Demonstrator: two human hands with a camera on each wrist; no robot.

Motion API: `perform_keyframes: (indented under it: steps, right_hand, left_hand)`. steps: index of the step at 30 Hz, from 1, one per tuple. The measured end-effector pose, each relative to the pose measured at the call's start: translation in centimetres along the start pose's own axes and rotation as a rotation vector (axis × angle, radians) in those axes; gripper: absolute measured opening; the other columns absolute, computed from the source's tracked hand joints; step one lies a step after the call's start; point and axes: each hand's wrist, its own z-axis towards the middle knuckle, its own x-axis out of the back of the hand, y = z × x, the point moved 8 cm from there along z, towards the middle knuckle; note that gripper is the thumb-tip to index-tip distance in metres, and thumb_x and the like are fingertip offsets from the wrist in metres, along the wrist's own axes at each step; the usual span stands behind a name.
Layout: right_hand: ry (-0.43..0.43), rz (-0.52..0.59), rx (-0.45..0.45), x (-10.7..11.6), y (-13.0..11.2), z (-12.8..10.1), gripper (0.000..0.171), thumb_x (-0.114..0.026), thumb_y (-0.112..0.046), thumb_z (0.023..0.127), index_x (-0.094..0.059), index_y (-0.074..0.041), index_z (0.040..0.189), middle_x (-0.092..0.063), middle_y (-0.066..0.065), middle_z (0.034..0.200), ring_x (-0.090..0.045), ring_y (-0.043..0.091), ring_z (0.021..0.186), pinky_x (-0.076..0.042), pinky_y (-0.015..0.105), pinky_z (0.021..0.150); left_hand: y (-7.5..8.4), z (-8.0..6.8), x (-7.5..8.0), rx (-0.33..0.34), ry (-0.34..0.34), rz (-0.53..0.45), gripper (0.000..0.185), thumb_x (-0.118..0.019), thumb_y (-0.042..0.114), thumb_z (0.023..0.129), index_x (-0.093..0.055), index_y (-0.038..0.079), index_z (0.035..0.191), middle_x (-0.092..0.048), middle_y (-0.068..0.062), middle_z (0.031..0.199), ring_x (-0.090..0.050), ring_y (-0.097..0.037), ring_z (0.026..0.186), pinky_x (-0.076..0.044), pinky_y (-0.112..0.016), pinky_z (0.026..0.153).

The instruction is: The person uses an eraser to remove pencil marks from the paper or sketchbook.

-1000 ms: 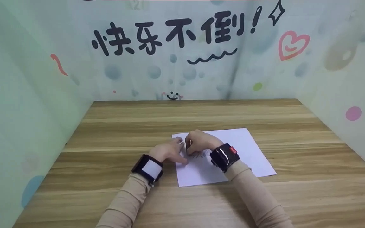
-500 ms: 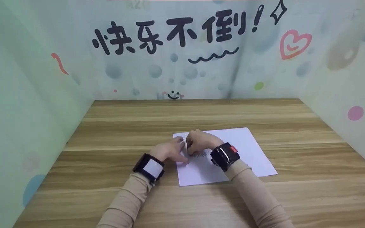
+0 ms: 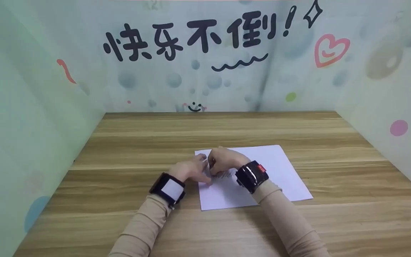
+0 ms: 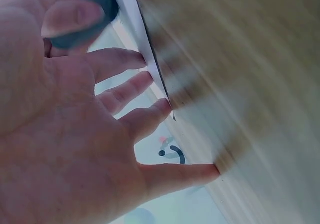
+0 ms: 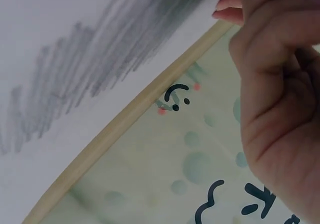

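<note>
A sheet of white paper (image 3: 280,167) lies on the wooden table. Grey hatched strokes (image 5: 95,59) cover part of it, partly hidden by my right hand in the head view. My left hand (image 3: 190,169) rests at the paper's left edge, fingers spread and fairly straight; three fingertips touch the edge in the left wrist view. Over the sheet, close beside it, my right hand (image 3: 225,159) has its fingers curled round a small dark teal object with a rounded end (image 4: 109,7). A blurred finger lies across that object, and I cannot tell its kind.
The wooden table (image 3: 148,139) extends on all sides of the paper. Behind it and at both sides stand pale printed curtains (image 3: 177,92) with black characters and coloured dots. Both wrists wear black straps (image 3: 253,176).
My right hand has shifted very slightly left over the paper, towards my left hand. The left hand and the sheet stay almost where they were.
</note>
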Motion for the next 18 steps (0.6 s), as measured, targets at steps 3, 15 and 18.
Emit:
perform_keyframes:
  steps: [3, 15, 18]
  right_hand:
    - [0.003, 0.002, -0.008, -0.01, 0.09, 0.05, 0.007, -0.067, -0.008, 0.067, -0.069, -0.006, 0.073, -0.065, -0.001, 0.063, -0.051, 0.005, 0.052, -0.041, 0.015, 0.049]
    - [-0.011, 0.017, -0.013, 0.03, -0.25, 0.06, 0.006, -0.067, -0.007, 0.068, -0.069, -0.004, 0.073, -0.062, -0.001, 0.061, -0.05, 0.006, 0.051, -0.041, 0.016, 0.047]
    - [0.0, 0.005, -0.019, 0.16, -0.23, 0.09, 0.007, -0.067, -0.007, 0.068, -0.07, -0.005, 0.073, -0.062, -0.002, 0.063, -0.05, 0.006, 0.053, -0.041, 0.016, 0.048]
  left_hand:
    - [-0.03, 0.0, 0.03, 0.001, 0.003, 0.014, 0.074, -0.063, 0.042, 0.078, -0.04, 0.006, 0.138, -0.025, -0.007, 0.15, -0.033, -0.027, 0.135, -0.037, -0.043, 0.106]
    - [-0.25, -0.11, 0.14, 0.013, 0.015, 0.036, 0.073, -0.063, 0.042, 0.078, -0.041, 0.004, 0.137, -0.029, -0.007, 0.148, -0.034, -0.025, 0.134, -0.038, -0.043, 0.105]
    - [-0.23, -0.23, 0.14, 0.014, 0.013, 0.03, 0.074, -0.063, 0.043, 0.077, -0.041, 0.005, 0.137, -0.028, -0.007, 0.148, -0.035, -0.027, 0.133, -0.039, -0.047, 0.102]
